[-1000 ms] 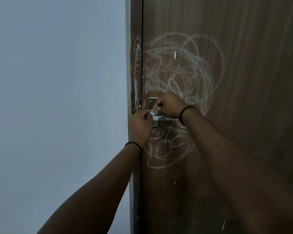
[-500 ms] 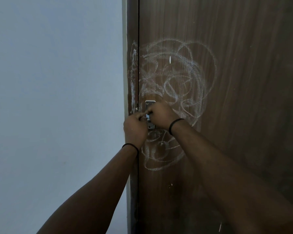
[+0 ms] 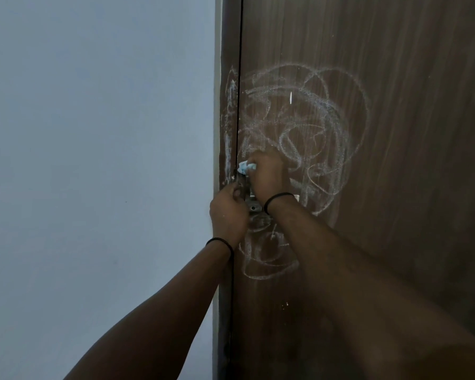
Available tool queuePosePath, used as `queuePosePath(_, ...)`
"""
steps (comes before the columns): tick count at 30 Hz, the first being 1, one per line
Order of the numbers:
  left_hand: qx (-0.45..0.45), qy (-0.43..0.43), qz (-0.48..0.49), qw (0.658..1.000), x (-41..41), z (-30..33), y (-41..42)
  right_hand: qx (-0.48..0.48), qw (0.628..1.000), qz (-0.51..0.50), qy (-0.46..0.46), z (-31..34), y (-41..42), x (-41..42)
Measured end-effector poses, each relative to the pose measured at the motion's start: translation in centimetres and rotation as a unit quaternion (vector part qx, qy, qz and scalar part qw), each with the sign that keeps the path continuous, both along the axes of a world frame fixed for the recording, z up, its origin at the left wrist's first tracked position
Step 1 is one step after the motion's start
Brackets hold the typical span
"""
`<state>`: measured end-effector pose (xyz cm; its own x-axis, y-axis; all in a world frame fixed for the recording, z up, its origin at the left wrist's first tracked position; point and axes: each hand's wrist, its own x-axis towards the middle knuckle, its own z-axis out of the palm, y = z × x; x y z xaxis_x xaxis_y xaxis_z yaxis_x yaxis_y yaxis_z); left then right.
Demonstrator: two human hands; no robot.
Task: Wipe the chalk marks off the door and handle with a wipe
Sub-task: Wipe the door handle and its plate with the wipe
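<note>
A brown wooden door (image 3: 395, 133) carries white chalk scribbles (image 3: 307, 127) above and below its metal handle plate (image 3: 251, 205). My right hand (image 3: 266, 178) grips a crumpled pale blue wipe (image 3: 245, 167) and presses it against the door just above the handle, near the door's left edge. My left hand (image 3: 228, 212) sits lower, at the door edge beside the handle plate, fingers curled; what it holds is hidden. Most of the handle is covered by both hands.
The brown door frame (image 3: 226, 119) also bears chalk smears along the gap. A plain pale blue wall (image 3: 93, 160) fills the left half of the view. More chalk loops (image 3: 266, 256) lie under the hands.
My right hand has lifted from the handle plate to just above it, and the wipe now shows at its fingertips. My left hand stays by the door edge.
</note>
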<state>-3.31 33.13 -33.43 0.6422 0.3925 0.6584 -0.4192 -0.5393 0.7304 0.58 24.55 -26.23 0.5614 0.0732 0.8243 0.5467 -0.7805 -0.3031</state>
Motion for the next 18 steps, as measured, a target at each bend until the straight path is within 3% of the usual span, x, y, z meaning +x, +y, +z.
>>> queuePosePath(5,0.008,-0.020,0.005,1.000,0.5,0.0,0.3,-0.182,0.983,-0.007,0.000,0.1,0.0,0.7)
queuePosePath(9,0.005,-0.046,0.003,0.999,0.5,-0.6,-0.1,-0.116,0.993,0.028,-0.016,1.1,-0.3,1.1)
queuePosePath(11,0.005,-0.045,0.004,0.999,0.5,-0.8,-0.1,-0.165,0.986,0.011,-0.003,1.3,0.0,1.1)
queuePosePath(15,-0.007,-0.028,-0.006,1.000,0.8,-0.8,0.1,-0.354,0.931,-0.077,-0.055,0.1,0.5,0.3)
queuePosePath(18,-0.012,-0.035,0.002,0.999,0.8,-0.9,0.2,-0.398,0.910,-0.093,-0.071,0.8,0.4,-0.1)
